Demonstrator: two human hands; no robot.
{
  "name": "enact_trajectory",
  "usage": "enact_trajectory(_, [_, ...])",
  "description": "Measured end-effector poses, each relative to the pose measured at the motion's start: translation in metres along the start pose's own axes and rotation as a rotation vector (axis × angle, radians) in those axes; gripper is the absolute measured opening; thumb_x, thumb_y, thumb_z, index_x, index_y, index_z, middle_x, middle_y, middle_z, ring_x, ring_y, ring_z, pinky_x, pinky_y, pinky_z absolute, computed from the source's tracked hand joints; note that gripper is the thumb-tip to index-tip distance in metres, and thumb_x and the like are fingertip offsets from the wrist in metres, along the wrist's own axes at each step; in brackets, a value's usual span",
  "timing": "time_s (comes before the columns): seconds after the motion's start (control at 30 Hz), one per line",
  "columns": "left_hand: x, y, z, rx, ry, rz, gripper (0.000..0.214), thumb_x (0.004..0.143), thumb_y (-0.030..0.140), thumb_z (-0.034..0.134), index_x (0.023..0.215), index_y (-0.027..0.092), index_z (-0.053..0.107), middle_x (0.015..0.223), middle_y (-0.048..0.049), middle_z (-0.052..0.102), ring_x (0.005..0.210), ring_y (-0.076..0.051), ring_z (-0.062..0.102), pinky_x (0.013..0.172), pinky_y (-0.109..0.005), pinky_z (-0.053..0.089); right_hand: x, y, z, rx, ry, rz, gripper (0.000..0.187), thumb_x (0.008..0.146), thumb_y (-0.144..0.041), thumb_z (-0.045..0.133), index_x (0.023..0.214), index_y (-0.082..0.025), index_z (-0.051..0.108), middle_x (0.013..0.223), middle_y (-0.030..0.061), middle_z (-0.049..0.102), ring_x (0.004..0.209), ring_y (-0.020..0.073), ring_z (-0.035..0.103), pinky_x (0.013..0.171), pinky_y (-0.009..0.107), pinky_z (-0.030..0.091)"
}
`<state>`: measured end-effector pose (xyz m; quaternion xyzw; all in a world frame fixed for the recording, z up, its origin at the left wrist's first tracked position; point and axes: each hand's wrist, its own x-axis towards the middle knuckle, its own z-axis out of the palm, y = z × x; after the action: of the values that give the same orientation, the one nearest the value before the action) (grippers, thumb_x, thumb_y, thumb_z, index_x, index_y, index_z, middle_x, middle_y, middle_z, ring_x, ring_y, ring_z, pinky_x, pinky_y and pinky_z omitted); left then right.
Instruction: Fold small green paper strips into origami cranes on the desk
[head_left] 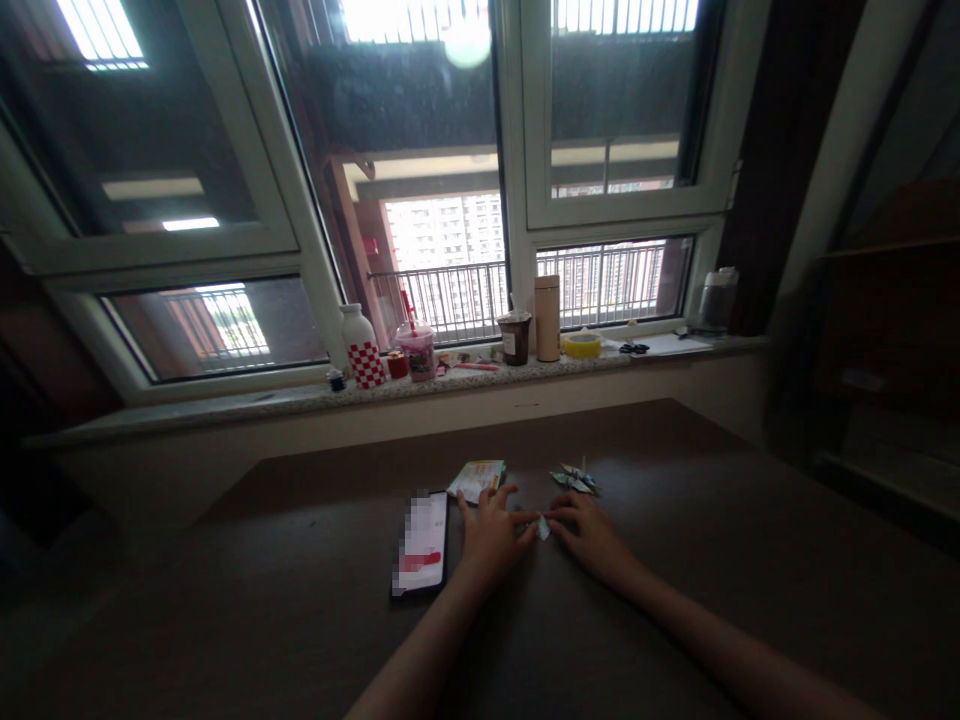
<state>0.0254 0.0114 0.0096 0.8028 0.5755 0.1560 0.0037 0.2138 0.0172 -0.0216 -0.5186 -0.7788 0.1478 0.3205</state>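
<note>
A small pale piece of folded paper (544,530) is between my two hands on the dark table. My left hand (493,530) meets its left side with the index finger and thumb, while the other fingers reach out toward a packet of printed paper (480,482). From the right, my right hand (589,532) holds the same piece with fingers bent together. Just beyond that hand lie several small folded paper shapes (576,479), green and white. A phone (422,548) with a lit, partly blurred screen rests left of my left hand.
The brown table (300,620) stands before a window. On the stone sill (300,400) are a checked white bottle (365,350), a pink drink cup (416,352), a dark drink cup (514,338), a tan flask (547,318), yellow tape (583,346), scissors (634,348) and a clear jar (718,300).
</note>
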Motion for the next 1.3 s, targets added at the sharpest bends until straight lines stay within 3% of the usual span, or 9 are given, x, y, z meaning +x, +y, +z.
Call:
enact_trajectory(0.27, [0.001, 0.004, -0.003, -0.02, -0.035, -0.034, 0.034, 0.081, 0.063, 0.059, 0.109, 0.048, 0.07, 0.142, 0.0019, 0.05, 0.133, -0.034, 0.038, 0.108, -0.077, 0.0, 0.002, 0.004, 0.002, 0.026, 0.001, -0.009, 0.023, 0.09, -0.024, 0.056, 0.102, -0.022, 0.075, 0.111, 0.0088, 0.065, 0.11, 0.0223, 0.056, 0.1, 0.037, 0.042])
enact_trajectory(0.5, [0.003, 0.002, -0.002, -0.019, -0.025, -0.032, 0.034, 0.079, 0.064, 0.061, 0.107, 0.048, 0.07, 0.143, 0.0015, 0.049, 0.133, -0.036, 0.039, 0.108, -0.077, 0.001, -0.007, 0.002, -0.004, 0.033, 0.094, -0.056, 0.023, 0.088, -0.022, 0.056, 0.101, -0.022, 0.076, 0.12, 0.0119, 0.061, 0.118, 0.0239, 0.053, 0.106, 0.041, 0.039])
enact_trajectory(0.67, [0.003, 0.003, -0.003, -0.004, -0.025, -0.02, 0.034, 0.08, 0.065, 0.059, 0.108, 0.049, 0.07, 0.143, 0.0011, 0.05, 0.133, -0.035, 0.039, 0.108, -0.077, 0.001, -0.016, -0.005, -0.014, -0.049, 0.039, -0.12, 0.021, 0.084, -0.02, 0.061, 0.095, -0.027, 0.078, 0.122, 0.0104, 0.059, 0.122, 0.0253, 0.049, 0.106, 0.043, 0.038])
enact_trajectory(0.97, [0.004, 0.003, -0.004, 0.015, -0.014, 0.007, 0.032, 0.08, 0.063, 0.06, 0.107, 0.049, 0.07, 0.142, 0.001, 0.051, 0.133, -0.035, 0.039, 0.107, -0.078, -0.001, -0.016, -0.006, -0.012, -0.103, 0.051, -0.089, 0.02, 0.087, -0.026, 0.061, 0.097, -0.031, 0.077, 0.122, 0.0098, 0.057, 0.121, 0.0264, 0.048, 0.105, 0.044, 0.04])
enact_trajectory(1.3, [0.004, 0.003, -0.006, 0.008, -0.003, 0.029, 0.033, 0.079, 0.063, 0.062, 0.106, 0.048, 0.071, 0.142, 0.0002, 0.052, 0.133, -0.036, 0.039, 0.107, -0.078, -0.002, -0.015, -0.012, -0.015, -0.157, 0.031, 0.041, 0.02, 0.083, -0.029, 0.063, 0.097, -0.031, 0.078, 0.109, 0.0101, 0.061, 0.112, 0.0264, 0.052, 0.1, 0.042, 0.042])
